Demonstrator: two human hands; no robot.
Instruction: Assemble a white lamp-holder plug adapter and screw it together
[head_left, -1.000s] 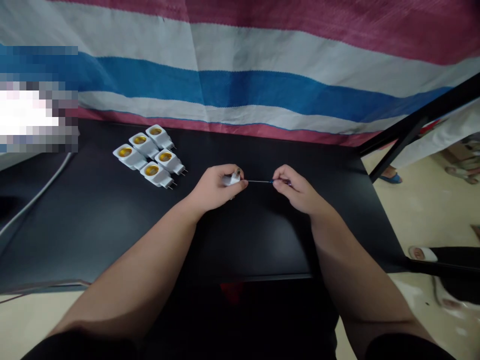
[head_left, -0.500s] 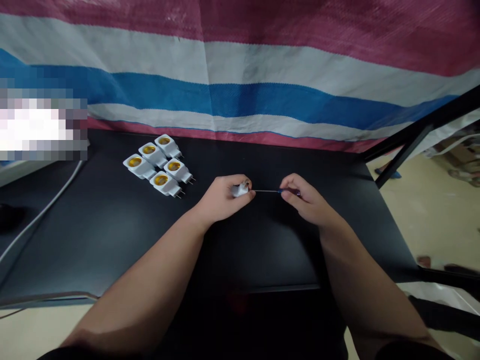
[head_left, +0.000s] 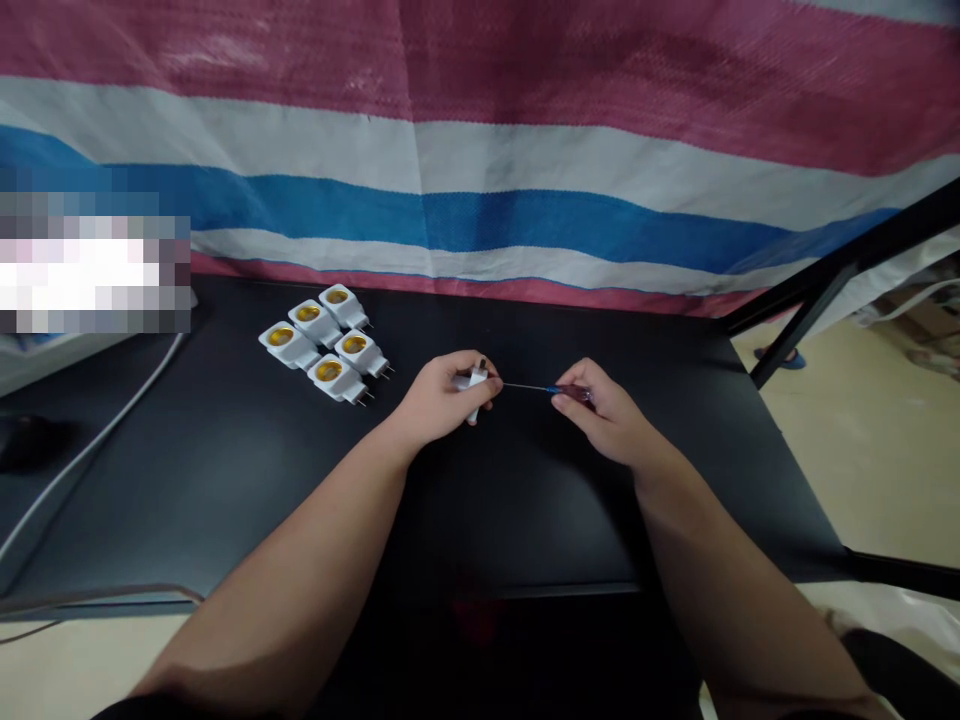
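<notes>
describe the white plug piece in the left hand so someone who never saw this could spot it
On the black table in front of the striped tarp, look near the middle. The left hand grips a white plug adapter, and the thin screwdriver in the right hand points at it. Unlike the five adapters grouped further left, it is the only one off the table.

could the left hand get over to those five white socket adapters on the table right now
Probably not freely: the left hand is closed on a white adapter. The five adapters lie close by, with bare table between.
</notes>
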